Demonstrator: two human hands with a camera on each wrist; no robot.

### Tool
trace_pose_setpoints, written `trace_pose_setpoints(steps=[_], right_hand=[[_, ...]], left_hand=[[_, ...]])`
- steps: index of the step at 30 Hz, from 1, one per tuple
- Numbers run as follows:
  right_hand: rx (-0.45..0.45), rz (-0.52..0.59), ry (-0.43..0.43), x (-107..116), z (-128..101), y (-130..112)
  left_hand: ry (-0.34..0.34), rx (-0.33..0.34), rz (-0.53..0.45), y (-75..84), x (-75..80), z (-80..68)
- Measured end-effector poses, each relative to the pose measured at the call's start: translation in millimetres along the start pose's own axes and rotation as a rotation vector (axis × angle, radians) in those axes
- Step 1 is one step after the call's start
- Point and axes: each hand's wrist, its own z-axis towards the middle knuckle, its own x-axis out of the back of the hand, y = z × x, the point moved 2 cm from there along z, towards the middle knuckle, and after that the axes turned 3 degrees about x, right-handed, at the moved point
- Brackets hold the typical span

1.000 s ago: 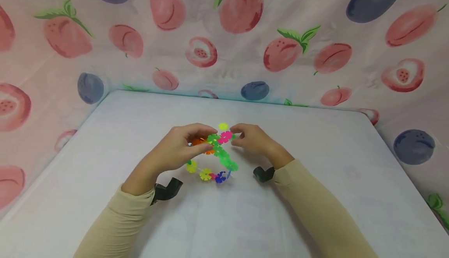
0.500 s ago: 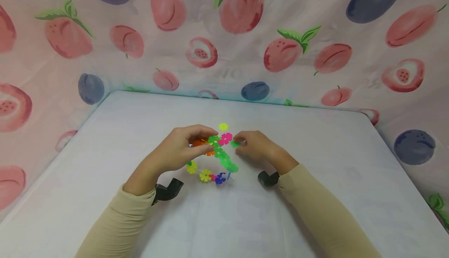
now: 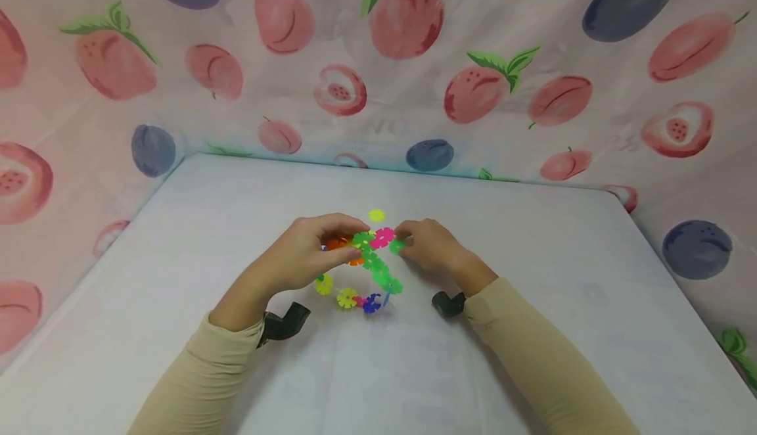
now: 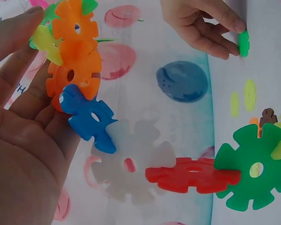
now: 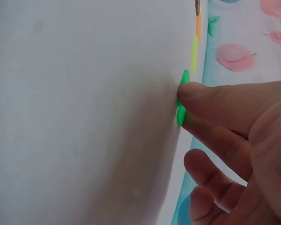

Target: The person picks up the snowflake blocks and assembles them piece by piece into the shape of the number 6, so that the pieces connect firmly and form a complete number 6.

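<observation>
A chain of interlocked plastic snowflake discs (image 3: 369, 271) in green, pink, orange, yellow and blue rests on the white table (image 3: 177, 238). My left hand (image 3: 307, 251) grips its orange end (image 4: 75, 61), where orange, yellow and blue discs press against my fingers. My right hand (image 3: 428, 244) pinches a single green disc (image 3: 395, 246) between thumb and forefinger, just right of the chain's pink disc (image 3: 382, 236). The right wrist view shows that green disc (image 5: 181, 97) edge-on at my thumb tip. A loose yellow disc (image 3: 376, 215) lies just behind the chain.
A fruit-printed cloth (image 3: 414, 60) walls the table on the back and both sides. Black wrist-camera mounts (image 3: 284, 322) sit under both sleeves. In the left wrist view a red disc (image 4: 192, 176) and a green disc (image 4: 253, 171) hang in the chain.
My right hand drew slightly back toward me and now pinches a green disc close to the pink one. The left hand and chain have barely moved.
</observation>
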Motion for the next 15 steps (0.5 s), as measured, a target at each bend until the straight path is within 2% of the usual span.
trace_pose_setpoints(steps=[7, 15], right_hand=[[0.005, 0.076, -0.012, 1.0, -0.8, -2.8], [0.000, 0.103, -0.044, 1.3, -5.5, -1.6]], left_hand=[[-0.002, -0.001, 0.009, 1.2, 0.0, 0.5], [-0.002, 0.001, 0.002, 1.8, 0.0, -0.3]])
